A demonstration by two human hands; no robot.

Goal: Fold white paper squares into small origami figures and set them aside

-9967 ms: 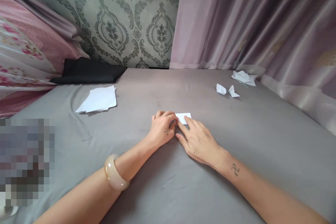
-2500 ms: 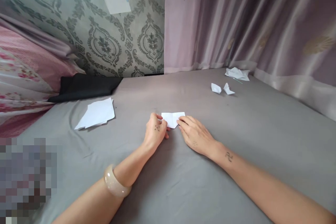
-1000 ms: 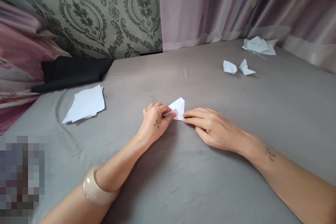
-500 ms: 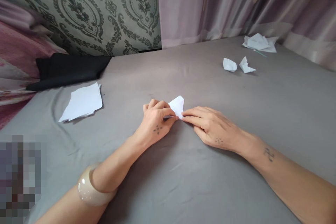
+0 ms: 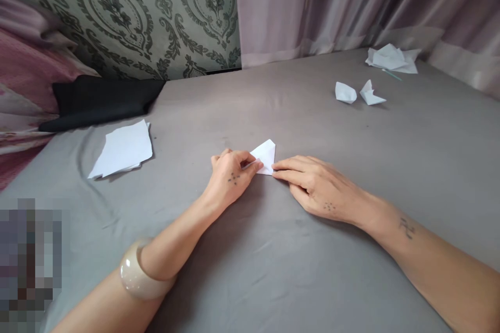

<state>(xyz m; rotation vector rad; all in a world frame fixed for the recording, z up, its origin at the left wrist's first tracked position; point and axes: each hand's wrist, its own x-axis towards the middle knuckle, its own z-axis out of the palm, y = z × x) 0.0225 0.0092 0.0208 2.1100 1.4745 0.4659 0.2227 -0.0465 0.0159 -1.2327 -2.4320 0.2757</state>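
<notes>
A small piece of folded white paper (image 5: 267,152) lies on the grey sheet in the middle of the view. Its upper edge slants up to a blunt corner at the right. My left hand (image 5: 231,176) pinches its left part between thumb and bent fingers, and a flap shows near the thumb. From the other side, my right hand (image 5: 318,184) grips the lower right corner with its fingertips, the fingers close together. Its thumb is mostly out of sight below them. A pale bangle circles my left forearm.
White paper sheets (image 5: 124,148) lie stacked on the left, before a folded black cloth (image 5: 105,101). Two small folded paper pieces (image 5: 346,92) rest at the right. Behind them are more papers (image 5: 392,59) and a thin greenish stick (image 5: 391,75). Curtains and a patterned wall border the back.
Ten seconds ago the paper was a flat rectangle, later opened with a centre crease. Now it is turned and folded to a slanted shape. The left thumb has shifted slightly up over its flap.
</notes>
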